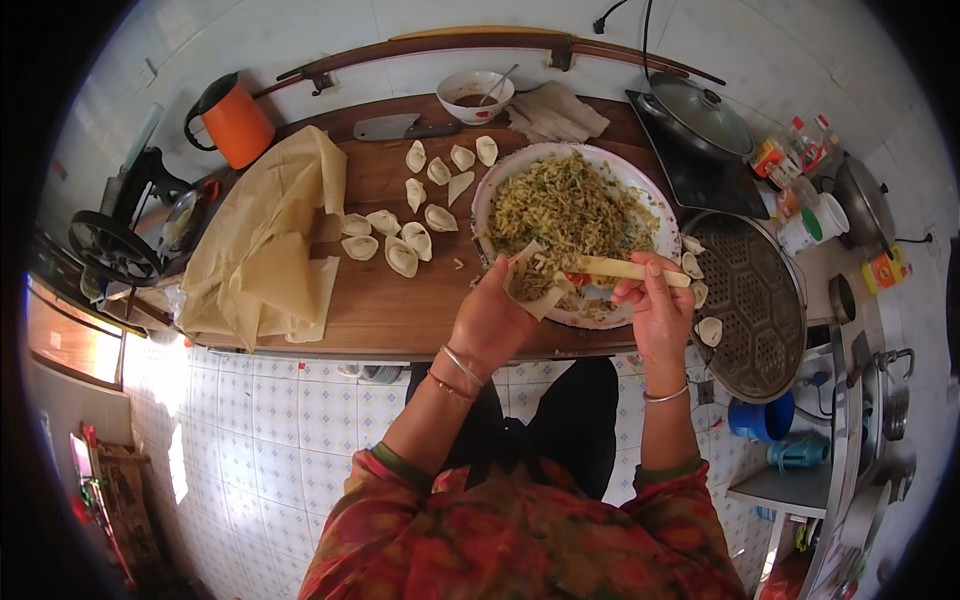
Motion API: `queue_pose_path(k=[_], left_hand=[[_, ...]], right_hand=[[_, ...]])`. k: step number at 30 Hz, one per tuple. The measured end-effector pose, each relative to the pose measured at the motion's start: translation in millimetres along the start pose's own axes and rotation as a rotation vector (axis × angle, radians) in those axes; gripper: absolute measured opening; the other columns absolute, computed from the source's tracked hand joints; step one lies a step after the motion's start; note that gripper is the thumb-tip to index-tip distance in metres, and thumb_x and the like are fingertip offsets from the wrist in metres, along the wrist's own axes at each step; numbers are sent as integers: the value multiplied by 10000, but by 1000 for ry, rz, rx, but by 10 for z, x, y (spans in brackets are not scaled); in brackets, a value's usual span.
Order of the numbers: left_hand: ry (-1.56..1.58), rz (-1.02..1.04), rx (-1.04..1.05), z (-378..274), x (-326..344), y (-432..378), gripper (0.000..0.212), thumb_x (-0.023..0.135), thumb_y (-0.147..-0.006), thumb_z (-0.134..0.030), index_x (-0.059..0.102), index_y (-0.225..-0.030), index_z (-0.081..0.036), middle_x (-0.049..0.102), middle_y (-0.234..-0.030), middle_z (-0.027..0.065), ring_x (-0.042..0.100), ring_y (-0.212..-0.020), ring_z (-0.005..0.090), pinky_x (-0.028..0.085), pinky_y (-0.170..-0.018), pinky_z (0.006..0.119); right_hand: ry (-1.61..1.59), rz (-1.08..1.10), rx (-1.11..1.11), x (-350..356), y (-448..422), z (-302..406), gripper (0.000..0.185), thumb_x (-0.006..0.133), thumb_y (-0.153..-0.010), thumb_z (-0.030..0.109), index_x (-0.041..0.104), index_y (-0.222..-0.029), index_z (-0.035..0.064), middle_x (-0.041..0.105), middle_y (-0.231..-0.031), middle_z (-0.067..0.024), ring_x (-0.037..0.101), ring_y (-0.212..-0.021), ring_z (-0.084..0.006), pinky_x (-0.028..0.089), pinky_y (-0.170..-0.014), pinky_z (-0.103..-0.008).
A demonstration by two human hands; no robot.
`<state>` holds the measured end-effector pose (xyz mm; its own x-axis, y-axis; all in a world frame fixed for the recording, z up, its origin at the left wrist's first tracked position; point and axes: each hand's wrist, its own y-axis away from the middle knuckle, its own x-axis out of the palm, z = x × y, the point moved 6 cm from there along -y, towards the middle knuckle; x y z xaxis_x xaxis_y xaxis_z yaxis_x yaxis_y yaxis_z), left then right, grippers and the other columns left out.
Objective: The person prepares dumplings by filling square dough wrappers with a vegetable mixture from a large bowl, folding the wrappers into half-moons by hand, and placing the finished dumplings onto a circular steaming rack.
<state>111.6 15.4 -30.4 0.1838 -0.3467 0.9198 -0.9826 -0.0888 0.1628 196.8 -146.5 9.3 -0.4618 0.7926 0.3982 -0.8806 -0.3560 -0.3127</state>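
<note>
My left hand (493, 315) holds a dumpling wrapper (546, 300) with filling on it, over the near rim of a large enamel basin (664, 199). Chopped vegetable filling (574, 199) is heaped in the basin. In my right hand (661, 307) is a flat light wooden stick (634, 270), its far end close to the wrapper. Several folded dumplings (401, 256) lie on the wooden board (375, 307) left of the basin. A yellowish cloth (255, 232) partly covers a stack of flat wrappers (324, 300) at the board's left.
Several dumplings sit along the left edge of a round perforated metal steamer tray (750, 315) at right. Behind are a cleaver (386, 127), a bowl with a spoon (474, 112), a grey cloth (559, 112) and a lidded pan (697, 120). An orange kettle (238, 124) stands back left.
</note>
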Motion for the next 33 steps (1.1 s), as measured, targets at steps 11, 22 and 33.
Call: queue_pose_path(k=[11, 22, 33], left_hand=[[15, -41, 65, -40, 1, -10, 425, 303, -1010, -308, 387, -1320, -29, 495, -1310, 113, 476, -1210, 261, 340, -1062, 414], [100, 8, 81, -61, -41, -20, 431, 321, -1006, -309, 379, -1337, -39, 476, -1334, 105, 457, -1228, 264, 328, -1070, 425], [44, -3, 93, -60, -20, -16, 436, 295, -1012, -315, 385, -1336, -37, 477, -1337, 100, 449, -1241, 248, 328, -1075, 411]], right_hand=[[323, -2, -346, 122, 401, 55, 271, 500, -961, 154, 569, -1084, -77, 558, -1061, -149, 651, -787, -205, 566, -710, -314], [528, 76, -483, 260, 536, 159, 176, 517, -935, 58, 613, -1047, -38, 565, -1041, -134, 649, -810, -189, 538, -733, -283], [497, 79, -430, 255, 546, 89, 200, 509, -939, 68, 592, -1064, -64, 559, -1035, -145, 642, -790, -185, 535, -724, -281]])
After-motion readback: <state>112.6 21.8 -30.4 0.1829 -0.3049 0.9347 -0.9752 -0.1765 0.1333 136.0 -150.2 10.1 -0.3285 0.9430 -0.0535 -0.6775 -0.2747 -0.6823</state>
